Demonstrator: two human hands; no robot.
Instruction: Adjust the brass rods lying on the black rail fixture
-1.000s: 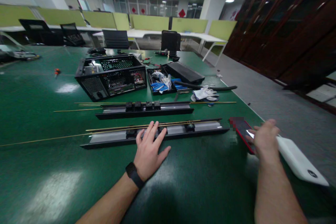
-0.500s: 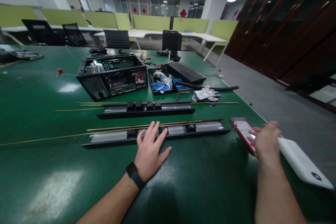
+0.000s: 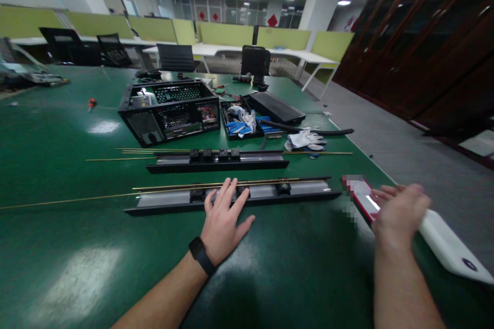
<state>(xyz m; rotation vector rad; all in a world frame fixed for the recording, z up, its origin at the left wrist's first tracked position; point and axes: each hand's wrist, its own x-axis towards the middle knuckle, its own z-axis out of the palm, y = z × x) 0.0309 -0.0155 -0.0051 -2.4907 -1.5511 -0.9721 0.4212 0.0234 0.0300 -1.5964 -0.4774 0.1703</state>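
My left hand [image 3: 224, 221], with a dark watch on its wrist, has its fingers spread over the nearer black channel [image 3: 309, 196]. Its fingertips reach the brass rods [image 3: 170, 187] lying lengthwise along that channel and cover part of a small black block; other black blocks [image 3: 284, 187] sit in it. At the right, my right hand [image 3: 399, 216] hovers over the near end of a red-edged phone [image 3: 365, 196], fingers extended and slightly blurred. I cannot tell whether they touch it. A white rounded device [image 3: 451, 249] lies just right of this hand.
Behind lies a second black channel [image 3: 216, 165] with blocks and rods. Farther back are an open computer case [image 3: 170, 115], a tray holding gloves [image 3: 241, 122], a black panel [image 3: 276, 107] and a white glove [image 3: 304, 140]. The table's right edge runs past the phone.
My right hand has shifted slightly right and turned, uncovering a bit more of the phone. My left hand stays on the channel. The whole view has moved a little.
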